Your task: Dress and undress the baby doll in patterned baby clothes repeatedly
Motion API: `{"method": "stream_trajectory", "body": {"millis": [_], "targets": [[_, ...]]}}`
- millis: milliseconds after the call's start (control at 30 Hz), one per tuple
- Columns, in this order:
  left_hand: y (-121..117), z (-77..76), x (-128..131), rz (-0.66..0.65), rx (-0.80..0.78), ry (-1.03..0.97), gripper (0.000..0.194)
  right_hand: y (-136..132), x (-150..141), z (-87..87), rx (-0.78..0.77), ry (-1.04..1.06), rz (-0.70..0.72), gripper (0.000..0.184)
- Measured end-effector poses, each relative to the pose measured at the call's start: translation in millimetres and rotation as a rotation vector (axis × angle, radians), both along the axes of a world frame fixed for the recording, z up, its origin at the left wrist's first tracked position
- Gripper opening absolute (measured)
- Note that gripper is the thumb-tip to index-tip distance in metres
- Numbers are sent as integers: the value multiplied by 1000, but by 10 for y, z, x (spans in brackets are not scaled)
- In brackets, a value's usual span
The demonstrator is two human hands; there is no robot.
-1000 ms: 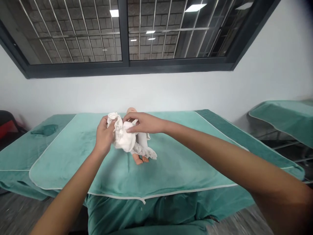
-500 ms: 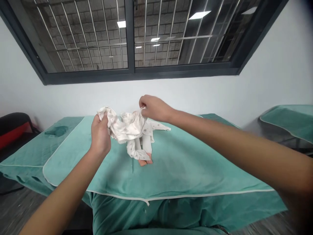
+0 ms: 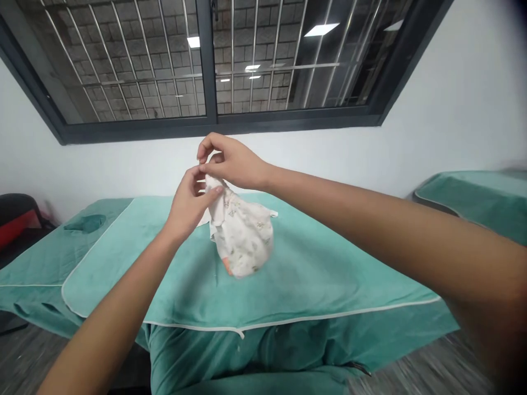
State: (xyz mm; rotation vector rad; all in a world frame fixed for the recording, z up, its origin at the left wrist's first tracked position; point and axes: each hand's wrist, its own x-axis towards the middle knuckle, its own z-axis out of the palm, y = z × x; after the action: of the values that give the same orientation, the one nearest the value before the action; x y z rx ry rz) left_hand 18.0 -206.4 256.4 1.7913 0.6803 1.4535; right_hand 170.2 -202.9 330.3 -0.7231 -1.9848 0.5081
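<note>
My left hand grips the gathered top of a small white printed garment, thumb in front and fingers behind. Close above it, my right hand pinches at the same upper edge, its fingers nearly touching the left ones. The garment hangs down over the bed, slightly blurred, with small pale prints on it. Behind it, most of another white clothing piece lying on the bed is hidden. An orange bit shows at the garment's lower left edge.
A teal cover with white piping lies across the bed. At the left is a face hole in the bed, beside a black and red chair. Another teal bed stands at right. A barred window is in the wall ahead.
My hands have come together at the garment's top; the right moved left and up. The bunched garment now hangs down, covering the clothing on the bed. The view has shifted slightly right.
</note>
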Motion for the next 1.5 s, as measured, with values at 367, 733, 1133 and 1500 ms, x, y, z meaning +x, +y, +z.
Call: {"method": "stream_trajectory", "body": {"millis": [367, 733, 1133, 1500], "targets": [[71, -91, -27, 148, -24, -33, 21, -29, 272, -643, -226, -116, -67, 28], [224, -1, -395, -10, -225, 18, 39, 21, 434, -519, -294, -59, 15, 25], [222, -194, -162, -56, -306, -179, 18, 42, 423, -668, -624, -329, 295, 33], [154, -474, -163, -486, -488, 258, 53, 201, 375, -734, -631, 491, 214, 40]]}}
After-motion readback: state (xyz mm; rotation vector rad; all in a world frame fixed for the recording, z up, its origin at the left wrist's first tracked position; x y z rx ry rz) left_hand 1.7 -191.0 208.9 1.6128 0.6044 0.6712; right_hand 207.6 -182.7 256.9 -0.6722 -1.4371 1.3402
